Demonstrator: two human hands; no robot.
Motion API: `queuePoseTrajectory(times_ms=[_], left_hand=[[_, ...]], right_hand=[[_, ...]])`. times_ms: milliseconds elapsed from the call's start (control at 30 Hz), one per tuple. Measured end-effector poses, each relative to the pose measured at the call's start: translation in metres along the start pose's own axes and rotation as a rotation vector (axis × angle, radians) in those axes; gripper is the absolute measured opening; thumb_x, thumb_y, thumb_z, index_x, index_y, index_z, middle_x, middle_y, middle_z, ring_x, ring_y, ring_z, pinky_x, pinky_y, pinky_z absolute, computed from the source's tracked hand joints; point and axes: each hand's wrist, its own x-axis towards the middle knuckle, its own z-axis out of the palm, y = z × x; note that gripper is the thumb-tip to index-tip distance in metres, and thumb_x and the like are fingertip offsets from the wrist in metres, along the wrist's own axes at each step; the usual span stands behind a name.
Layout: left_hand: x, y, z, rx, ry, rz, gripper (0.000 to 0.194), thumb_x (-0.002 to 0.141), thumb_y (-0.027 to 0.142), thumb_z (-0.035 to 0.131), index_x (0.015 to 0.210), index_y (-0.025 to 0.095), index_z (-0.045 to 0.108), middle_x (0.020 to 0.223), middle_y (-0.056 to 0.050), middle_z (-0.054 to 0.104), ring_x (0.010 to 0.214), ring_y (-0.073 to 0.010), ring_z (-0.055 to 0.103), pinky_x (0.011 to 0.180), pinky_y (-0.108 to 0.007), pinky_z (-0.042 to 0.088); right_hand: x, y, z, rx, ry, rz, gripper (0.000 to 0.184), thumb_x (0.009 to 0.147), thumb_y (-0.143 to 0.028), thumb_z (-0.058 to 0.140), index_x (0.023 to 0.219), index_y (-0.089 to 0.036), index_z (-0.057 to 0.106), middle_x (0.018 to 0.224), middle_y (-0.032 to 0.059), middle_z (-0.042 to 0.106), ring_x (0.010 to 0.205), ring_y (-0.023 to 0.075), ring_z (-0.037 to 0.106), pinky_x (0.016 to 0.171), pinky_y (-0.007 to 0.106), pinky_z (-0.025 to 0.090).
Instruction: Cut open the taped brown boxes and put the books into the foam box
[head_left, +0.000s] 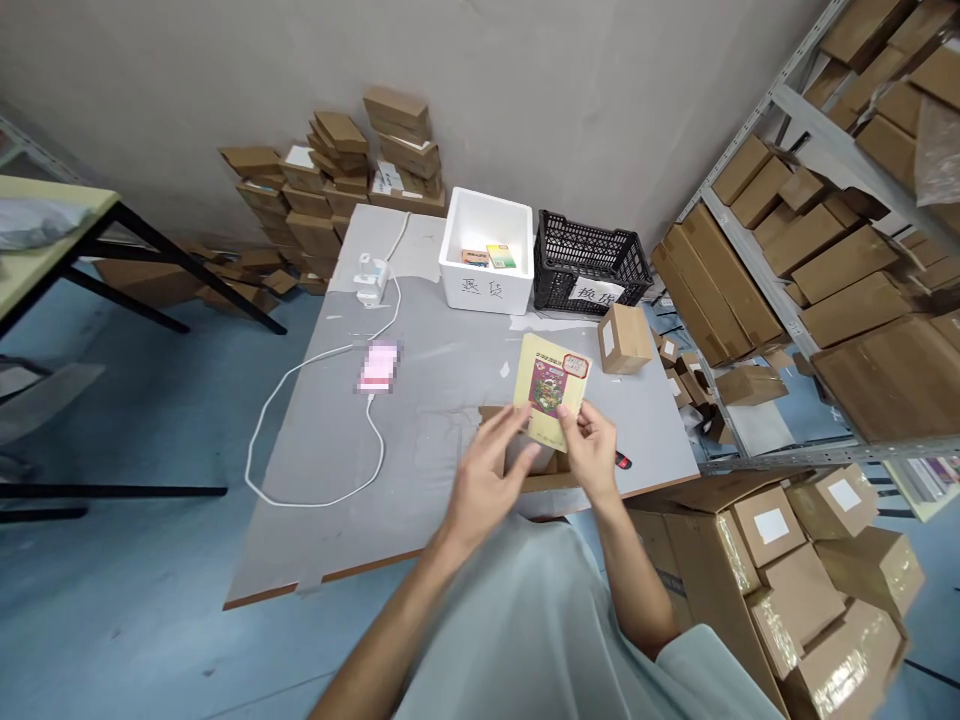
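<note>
My right hand (pixel 592 447) pinches a pale yellow booklet (pixel 532 425) by its lower right side, thumb on the front. A purple picture and a red-framed label are printed on that front. My left hand (pixel 487 480) is at the booklet's lower left edge, its thumb and fingers apart; whether its fingertips touch the booklet is hard to tell. Beneath both hands, an open cardboard box (pixel 551 483) sits at the table's near edge, mostly hidden. Just right of my right hand lies a red and black tool (pixel 623 460), partly covered.
On the grey table (pixel 420 440) stand a white foam box (pixel 480 295) holding small packs, a black crate (pixel 551 290) and a small carton (pixel 626 340). A phone (pixel 380 367) lies on a white cable (pixel 289 370). Shelves (pixel 847 130) and a large carton of boxes (pixel 686 560) flank the right.
</note>
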Motion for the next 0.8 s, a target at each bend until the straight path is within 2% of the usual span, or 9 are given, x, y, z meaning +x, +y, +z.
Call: queuePoseTrajectory(times_ms=[100,167,267,333,433,500,600,700,800], left_hand=[[0.02,-0.001,-0.007,-0.084,0.088,-0.223,0.073,0.102,0.071,0.078,0.156,0.022,0.076,0.161,-0.017,0.075,0.146,-0.0366,0.074,0.128,-0.056,0.059],[0.033,0.003,-0.008,-0.211,0.008,-0.336,0.083,0.093,0.082,0.083,0.143,0.017,0.083,0.149,-0.02,0.081,0.134,-0.0389,0.08,0.118,-0.056,0.066],[0.045,0.015,-0.002,-0.313,-0.077,-0.389,0.079,0.086,0.086,0.088,0.124,0.016,0.088,0.128,-0.019,0.088,0.117,-0.0382,0.086,0.106,-0.053,0.071],[0.05,0.022,0.003,-0.281,-0.039,-0.34,0.072,0.086,0.083,0.09,0.116,0.018,0.089,0.122,-0.017,0.089,0.114,-0.0374,0.086,0.104,-0.052,0.072],[0.059,0.028,0.007,-0.159,0.054,-0.187,0.056,0.092,0.075,0.089,0.109,0.022,0.09,0.126,-0.014,0.089,0.126,-0.037,0.084,0.117,-0.054,0.067],[0.065,0.031,0.007,-0.064,0.115,-0.072,0.041,0.1,0.064,0.085,0.111,0.025,0.091,0.136,-0.012,0.087,0.141,-0.0351,0.078,0.128,-0.055,0.06],[0.074,0.035,0.008,0.039,0.163,0.065,0.025,0.108,0.05,0.077,0.113,0.03,0.091,0.149,-0.008,0.083,0.154,-0.0309,0.07,0.133,-0.056,0.055],[0.079,0.039,0.012,0.082,0.168,0.104,0.02,0.11,0.043,0.074,0.11,0.03,0.09,0.15,-0.005,0.082,0.156,-0.0287,0.068,0.134,-0.057,0.054],[0.08,0.041,0.018,0.078,0.156,0.056,0.02,0.11,0.042,0.072,0.111,0.03,0.088,0.148,-0.005,0.084,0.155,-0.0291,0.068,0.134,-0.058,0.053]], right_hand=[[0.019,-0.003,-0.028,0.179,-0.137,0.084,0.062,0.092,-0.078,0.088,0.112,-0.019,0.087,0.106,0.0105,0.09,0.099,0.0311,0.085,0.086,0.041,0.072],[0.026,-0.004,-0.04,0.228,-0.188,0.12,0.061,0.09,-0.075,0.091,0.114,-0.019,0.088,0.108,0.0106,0.091,0.104,0.0324,0.086,0.088,0.042,0.073],[0.036,0.0,-0.048,0.24,-0.253,0.134,0.061,0.09,-0.076,0.092,0.115,-0.02,0.09,0.109,0.0102,0.091,0.105,0.0326,0.086,0.089,0.043,0.074],[0.045,0.004,-0.051,0.217,-0.283,0.105,0.061,0.09,-0.076,0.091,0.114,-0.02,0.091,0.109,0.0098,0.092,0.103,0.0319,0.087,0.089,0.043,0.073],[0.064,0.009,-0.06,0.166,-0.294,0.004,0.056,0.091,-0.076,0.091,0.109,-0.024,0.094,0.112,0.0087,0.093,0.108,0.0327,0.087,0.099,0.046,0.072],[0.076,0.008,-0.067,0.136,-0.317,-0.082,0.051,0.093,-0.075,0.09,0.11,-0.028,0.095,0.12,0.0083,0.092,0.123,0.0348,0.085,0.115,0.05,0.068],[0.091,0.003,-0.078,0.099,-0.393,-0.212,0.041,0.097,-0.071,0.089,0.116,-0.035,0.096,0.143,0.0073,0.087,0.152,0.0354,0.072,0.134,0.056,0.053],[0.099,-0.002,-0.085,0.096,-0.413,-0.268,0.033,0.098,-0.068,0.089,0.112,-0.039,0.096,0.154,0.0041,0.082,0.163,0.0344,0.063,0.14,0.061,0.046],[0.103,-0.005,-0.087,0.111,-0.391,-0.229,0.031,0.099,-0.069,0.088,0.108,-0.041,0.096,0.152,0.002,0.082,0.163,0.0355,0.062,0.141,0.067,0.042]])
